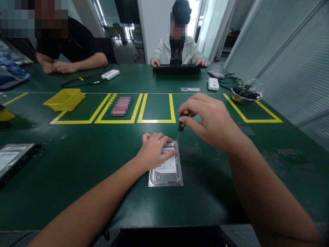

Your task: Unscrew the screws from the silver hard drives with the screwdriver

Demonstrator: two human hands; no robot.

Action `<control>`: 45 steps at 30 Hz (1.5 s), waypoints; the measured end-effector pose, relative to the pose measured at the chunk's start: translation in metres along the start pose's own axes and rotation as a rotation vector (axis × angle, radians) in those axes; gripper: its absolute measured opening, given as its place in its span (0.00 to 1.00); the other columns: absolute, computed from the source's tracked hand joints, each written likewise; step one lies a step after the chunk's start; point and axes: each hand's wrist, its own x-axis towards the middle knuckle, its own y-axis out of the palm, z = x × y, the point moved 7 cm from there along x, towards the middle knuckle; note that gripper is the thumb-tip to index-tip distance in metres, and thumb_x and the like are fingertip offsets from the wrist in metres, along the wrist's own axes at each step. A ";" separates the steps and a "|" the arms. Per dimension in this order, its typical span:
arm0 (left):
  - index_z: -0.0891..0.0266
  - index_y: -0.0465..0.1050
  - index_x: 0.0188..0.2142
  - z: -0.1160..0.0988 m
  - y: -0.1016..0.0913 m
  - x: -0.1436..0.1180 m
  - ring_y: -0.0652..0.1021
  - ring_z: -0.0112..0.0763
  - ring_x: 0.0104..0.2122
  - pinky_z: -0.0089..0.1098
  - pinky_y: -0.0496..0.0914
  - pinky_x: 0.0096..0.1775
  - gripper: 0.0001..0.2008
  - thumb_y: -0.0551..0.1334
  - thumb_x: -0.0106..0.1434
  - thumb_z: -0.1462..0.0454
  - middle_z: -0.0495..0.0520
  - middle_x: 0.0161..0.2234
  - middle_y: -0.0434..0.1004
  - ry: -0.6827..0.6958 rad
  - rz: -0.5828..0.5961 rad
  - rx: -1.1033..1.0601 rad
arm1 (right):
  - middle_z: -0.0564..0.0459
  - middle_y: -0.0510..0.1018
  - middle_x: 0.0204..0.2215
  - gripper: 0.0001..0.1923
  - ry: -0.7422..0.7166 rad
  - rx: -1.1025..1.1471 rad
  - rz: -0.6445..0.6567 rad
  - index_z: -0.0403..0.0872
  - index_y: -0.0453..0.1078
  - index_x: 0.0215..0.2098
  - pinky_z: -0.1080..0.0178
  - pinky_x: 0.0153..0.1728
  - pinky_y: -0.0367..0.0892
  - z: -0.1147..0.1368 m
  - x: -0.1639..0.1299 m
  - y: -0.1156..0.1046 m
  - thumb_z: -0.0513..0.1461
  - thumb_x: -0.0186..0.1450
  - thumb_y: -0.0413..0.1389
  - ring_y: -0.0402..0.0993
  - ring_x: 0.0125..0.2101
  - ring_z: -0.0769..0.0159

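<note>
A silver hard drive (169, 179) with a white label lies flat on the green table in front of me. My left hand (154, 150) rests across its far left part, fingers at the far edge and thumb reaching over the label to the right edge, steadying it. My right hand (208, 118) grips a screwdriver (181, 126) with a dark handle and yellow marks. The screwdriver slants downward, its thin tip at the drive's far right corner. Part of the label is hidden under my left hand. Any screw at the tip is too small to make out.
A yellow bin (65, 100) and yellow tape outlines are across the table. Another drive (15, 156) lies left. At the far right is a metal bowl (246, 96) of dark items, near a white device (213, 84) and cables. Two people sit opposite, one holding a black panel (180, 69).
</note>
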 end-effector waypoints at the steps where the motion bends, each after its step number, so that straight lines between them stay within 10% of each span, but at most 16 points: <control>1: 0.57 0.73 0.48 0.000 0.000 0.000 0.72 0.45 0.47 0.46 0.54 0.49 0.21 0.58 0.66 0.46 0.55 0.45 0.76 0.000 0.001 -0.003 | 0.47 0.77 0.39 0.08 -0.007 0.003 0.001 0.46 0.74 0.41 0.59 0.41 0.68 0.000 0.000 0.000 0.35 0.64 0.56 0.73 0.41 0.59; 19: 0.56 0.73 0.48 0.001 0.002 0.000 0.72 0.45 0.47 0.45 0.54 0.49 0.21 0.58 0.66 0.45 0.55 0.44 0.76 -0.001 0.002 0.003 | 0.50 0.78 0.36 0.05 0.013 0.054 -0.022 0.46 0.72 0.32 0.61 0.40 0.67 -0.003 -0.001 -0.001 0.32 0.60 0.56 0.74 0.37 0.62; 45: 0.57 0.73 0.48 0.001 0.002 0.000 0.72 0.45 0.46 0.46 0.55 0.48 0.21 0.58 0.66 0.46 0.55 0.44 0.76 0.003 -0.002 0.001 | 0.47 0.80 0.42 0.13 -0.010 -0.011 0.037 0.44 0.75 0.46 0.57 0.44 0.68 -0.001 -0.001 0.003 0.35 0.65 0.54 0.75 0.40 0.59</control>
